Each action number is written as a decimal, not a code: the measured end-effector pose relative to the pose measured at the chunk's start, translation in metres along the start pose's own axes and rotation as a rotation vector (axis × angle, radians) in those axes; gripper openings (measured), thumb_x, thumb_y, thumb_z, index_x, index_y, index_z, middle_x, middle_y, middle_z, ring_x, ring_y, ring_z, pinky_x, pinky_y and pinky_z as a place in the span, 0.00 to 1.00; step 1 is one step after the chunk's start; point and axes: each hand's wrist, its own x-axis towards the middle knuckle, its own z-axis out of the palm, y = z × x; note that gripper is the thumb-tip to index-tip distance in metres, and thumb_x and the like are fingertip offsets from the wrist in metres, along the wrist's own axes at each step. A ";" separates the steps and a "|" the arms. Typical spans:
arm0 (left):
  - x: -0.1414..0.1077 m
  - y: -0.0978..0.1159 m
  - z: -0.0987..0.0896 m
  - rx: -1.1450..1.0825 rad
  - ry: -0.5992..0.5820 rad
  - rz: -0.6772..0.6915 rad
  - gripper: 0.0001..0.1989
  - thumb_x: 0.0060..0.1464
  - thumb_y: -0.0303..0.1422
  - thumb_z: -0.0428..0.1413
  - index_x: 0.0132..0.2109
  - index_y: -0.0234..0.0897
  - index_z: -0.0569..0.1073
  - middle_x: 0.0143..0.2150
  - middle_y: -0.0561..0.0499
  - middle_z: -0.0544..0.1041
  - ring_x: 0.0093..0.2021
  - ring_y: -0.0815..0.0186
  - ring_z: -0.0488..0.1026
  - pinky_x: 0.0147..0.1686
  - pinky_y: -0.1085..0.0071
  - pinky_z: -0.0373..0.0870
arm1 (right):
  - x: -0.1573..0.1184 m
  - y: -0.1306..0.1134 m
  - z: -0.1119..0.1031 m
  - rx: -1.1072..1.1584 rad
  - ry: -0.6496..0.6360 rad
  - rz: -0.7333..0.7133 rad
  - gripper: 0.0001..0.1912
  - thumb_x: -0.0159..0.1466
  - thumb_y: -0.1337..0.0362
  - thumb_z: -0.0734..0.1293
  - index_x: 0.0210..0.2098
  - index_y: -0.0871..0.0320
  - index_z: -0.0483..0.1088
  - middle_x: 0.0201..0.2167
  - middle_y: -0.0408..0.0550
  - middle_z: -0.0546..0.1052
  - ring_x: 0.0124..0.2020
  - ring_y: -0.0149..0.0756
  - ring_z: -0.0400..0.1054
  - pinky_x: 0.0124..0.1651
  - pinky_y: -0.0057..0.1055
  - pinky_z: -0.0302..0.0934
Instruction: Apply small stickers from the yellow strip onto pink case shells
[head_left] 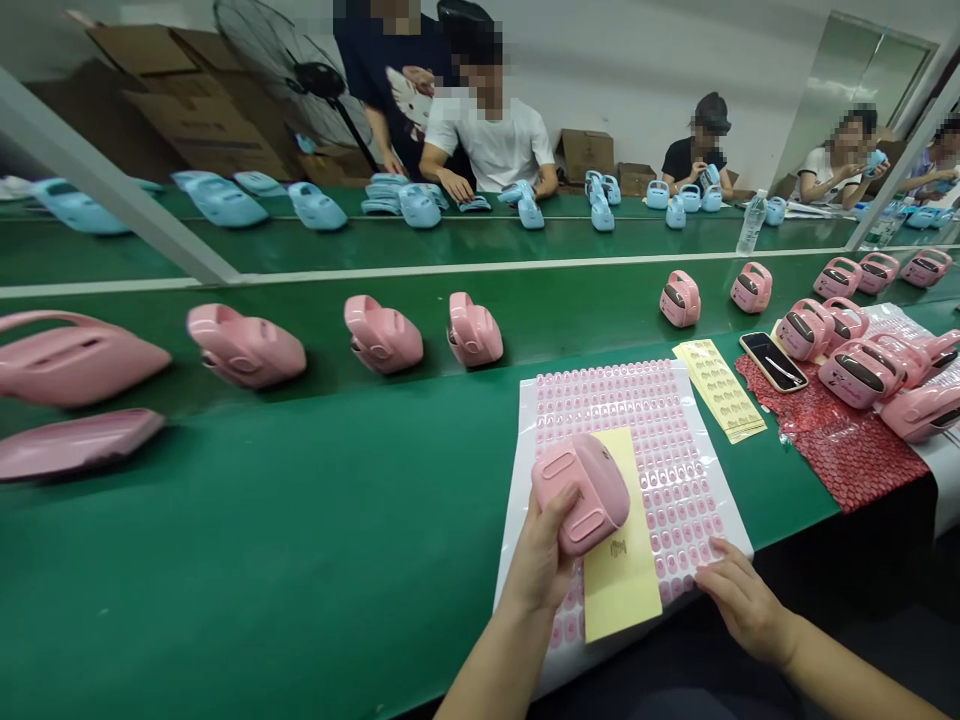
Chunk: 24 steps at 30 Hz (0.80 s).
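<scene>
Turning its two-ridged face upward, a pink case [592,480] is gripped in the left hand [551,545], the thumb being laid across that face. It is held over a yellow sheet [624,600], which is laid on a white sheet of pink stickers [679,450] at the front of the green table [262,560]. By the right hand [750,605], with fingers loosely bent, the sticker sheet's lower right edge is met; whether a sticker is pinched there cannot be told. Beside the sheet, a yellow sticker strip [721,392] and a phone [774,361] are placed, the phone near red wrapping [862,455]. Handled pink cases [386,335] are spaced along the table, and blue cases [420,207] are lined up before the co-workers [491,140] opposite.
</scene>
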 end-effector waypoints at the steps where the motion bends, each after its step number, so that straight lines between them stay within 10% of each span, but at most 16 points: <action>1: 0.000 0.001 0.000 -0.039 0.011 -0.027 0.25 0.38 0.35 0.63 0.47 0.41 0.69 0.41 0.49 0.76 0.38 0.58 0.75 0.30 0.68 0.74 | -0.001 -0.002 0.000 0.038 0.027 0.010 0.15 0.66 0.68 0.54 0.42 0.51 0.70 0.28 0.47 0.76 0.32 0.39 0.72 0.49 0.48 0.67; 6: -0.004 -0.003 0.006 -0.393 -0.061 -0.110 0.21 0.46 0.40 0.58 0.49 0.40 0.68 0.41 0.46 0.77 0.40 0.56 0.74 0.35 0.61 0.74 | 0.027 -0.028 -0.008 0.296 0.316 0.367 0.03 0.61 0.61 0.64 0.35 0.52 0.67 0.24 0.45 0.73 0.26 0.37 0.69 0.30 0.35 0.68; 9: -0.006 -0.012 0.011 -0.612 -0.150 -0.097 0.22 0.46 0.46 0.56 0.47 0.40 0.69 0.44 0.45 0.76 0.46 0.57 0.72 0.43 0.64 0.71 | 0.075 -0.048 -0.009 0.547 0.506 0.656 0.16 0.56 0.55 0.68 0.40 0.54 0.65 0.22 0.42 0.70 0.21 0.34 0.66 0.20 0.28 0.62; 15: -0.004 -0.030 0.014 -0.640 -0.222 -0.037 0.28 0.43 0.53 0.56 0.48 0.43 0.69 0.48 0.47 0.75 0.57 0.56 0.64 0.50 0.68 0.66 | 0.151 -0.081 0.014 0.910 0.569 0.684 0.23 0.50 0.56 0.72 0.42 0.55 0.63 0.18 0.35 0.66 0.19 0.29 0.64 0.19 0.25 0.58; 24: 0.003 -0.042 0.007 -0.886 -0.511 -0.041 0.31 0.53 0.45 0.49 0.59 0.32 0.58 0.50 0.36 0.72 0.50 0.56 0.70 0.51 0.65 0.65 | 0.160 -0.090 0.027 0.861 0.633 0.619 0.16 0.52 0.60 0.70 0.37 0.56 0.62 0.18 0.35 0.71 0.24 0.33 0.72 0.24 0.26 0.63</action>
